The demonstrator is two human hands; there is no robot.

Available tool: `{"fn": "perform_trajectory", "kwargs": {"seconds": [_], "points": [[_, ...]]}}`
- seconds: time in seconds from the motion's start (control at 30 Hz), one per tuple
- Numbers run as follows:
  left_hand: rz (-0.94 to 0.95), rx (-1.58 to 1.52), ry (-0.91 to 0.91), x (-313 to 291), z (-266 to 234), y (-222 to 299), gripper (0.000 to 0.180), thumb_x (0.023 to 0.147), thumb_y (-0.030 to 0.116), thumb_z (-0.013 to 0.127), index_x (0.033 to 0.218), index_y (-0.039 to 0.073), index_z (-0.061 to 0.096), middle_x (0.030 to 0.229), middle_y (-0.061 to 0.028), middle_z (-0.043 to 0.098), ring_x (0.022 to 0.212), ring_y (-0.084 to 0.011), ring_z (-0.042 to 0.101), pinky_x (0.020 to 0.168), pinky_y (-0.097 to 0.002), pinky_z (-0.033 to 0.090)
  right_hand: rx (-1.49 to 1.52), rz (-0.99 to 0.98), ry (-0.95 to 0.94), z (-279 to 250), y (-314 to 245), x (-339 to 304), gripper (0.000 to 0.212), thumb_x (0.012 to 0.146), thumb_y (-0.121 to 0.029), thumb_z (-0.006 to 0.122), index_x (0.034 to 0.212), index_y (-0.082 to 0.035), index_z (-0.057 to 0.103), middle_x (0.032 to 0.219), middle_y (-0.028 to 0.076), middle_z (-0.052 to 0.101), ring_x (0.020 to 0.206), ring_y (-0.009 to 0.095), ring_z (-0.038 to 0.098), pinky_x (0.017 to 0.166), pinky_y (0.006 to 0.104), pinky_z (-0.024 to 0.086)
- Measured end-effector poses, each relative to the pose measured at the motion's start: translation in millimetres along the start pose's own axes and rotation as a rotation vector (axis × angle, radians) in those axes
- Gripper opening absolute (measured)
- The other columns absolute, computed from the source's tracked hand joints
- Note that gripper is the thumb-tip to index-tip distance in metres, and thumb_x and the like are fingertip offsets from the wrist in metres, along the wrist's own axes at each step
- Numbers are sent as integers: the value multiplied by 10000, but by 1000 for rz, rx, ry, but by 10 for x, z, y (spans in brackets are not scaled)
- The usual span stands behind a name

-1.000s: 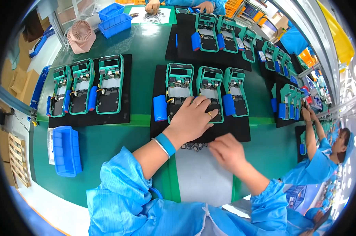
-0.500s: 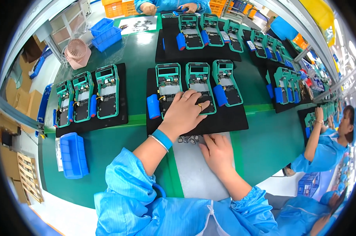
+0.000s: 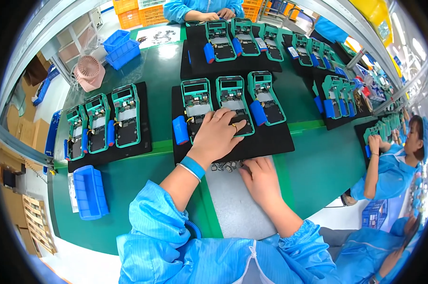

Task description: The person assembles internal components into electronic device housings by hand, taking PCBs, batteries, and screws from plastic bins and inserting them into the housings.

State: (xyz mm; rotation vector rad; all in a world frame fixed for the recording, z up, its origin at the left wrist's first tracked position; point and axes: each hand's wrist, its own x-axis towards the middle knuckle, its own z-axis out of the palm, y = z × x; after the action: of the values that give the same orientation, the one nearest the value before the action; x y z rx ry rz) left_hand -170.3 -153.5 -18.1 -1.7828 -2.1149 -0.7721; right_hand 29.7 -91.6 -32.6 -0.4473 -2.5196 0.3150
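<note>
My left hand (image 3: 218, 134) lies over the lower parts of the left and middle green device housings (image 3: 232, 96), fingers spread and holding nothing that I can see. These housings carry a dark window, exposed electronics and a black lower panel. A blue wrapped battery pack (image 3: 180, 130) rests beside the left housing; another blue pack (image 3: 258, 113) lies against the right housing (image 3: 272, 106). All sit on a black mat (image 3: 266, 142). My right hand (image 3: 263, 182) is at the mat's near edge, thumb apart from the fingers, beside small metal parts (image 3: 222, 166) on a grey surface (image 3: 233, 203).
Another black mat (image 3: 143, 106) with several housings is on the left, above a blue bin (image 3: 91, 193). Further housings (image 3: 221, 40) line the far side. A pink fan (image 3: 89, 72) and blue bins (image 3: 120, 49) stand far left. Co-workers sit opposite and at right.
The view has shifted slightly. My left hand stays over the housings, and my right hand remains at the mat's near edge beside the metal parts. The co-worker opposite has brought both hands closer together.
</note>
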Motion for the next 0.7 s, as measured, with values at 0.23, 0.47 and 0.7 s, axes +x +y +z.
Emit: {"fn": "perform_trajectory", "kwargs": {"seconds": [0.23, 0.47, 0.7], "points": [[18, -2, 3, 14, 29, -5, 417, 882, 319, 718, 1279, 189, 696, 1330, -86, 578, 1326, -290, 452, 1085, -467, 358, 19, 153, -13, -103, 130, -36, 64, 834, -121, 723, 840, -68, 688, 860, 96, 653, 848, 310, 633, 737, 432, 520], [53, 0, -47, 213, -204, 49, 440, 838, 328, 758, 1226, 129, 707, 1302, -125, 591, 1302, -316, 476, 1111, -506, 333, 129, 350, -381, -483, 322, -32, 103, 877, -167, 702, 831, -77, 682, 877, 86, 660, 842, 289, 640, 733, 421, 530], [111, -12, -43, 760, 322, 652, 586, 857, 375, 736, 1357, 97, 609, 1413, -275, 502, 1362, -444, 427, 1140, -513, 339, -54, -520, -281, -420, 564, 150, 150, 713, -158, 635, 824, -57, 639, 892, 62, 640, 851, 241, 640, 715, 335, 557]]}}
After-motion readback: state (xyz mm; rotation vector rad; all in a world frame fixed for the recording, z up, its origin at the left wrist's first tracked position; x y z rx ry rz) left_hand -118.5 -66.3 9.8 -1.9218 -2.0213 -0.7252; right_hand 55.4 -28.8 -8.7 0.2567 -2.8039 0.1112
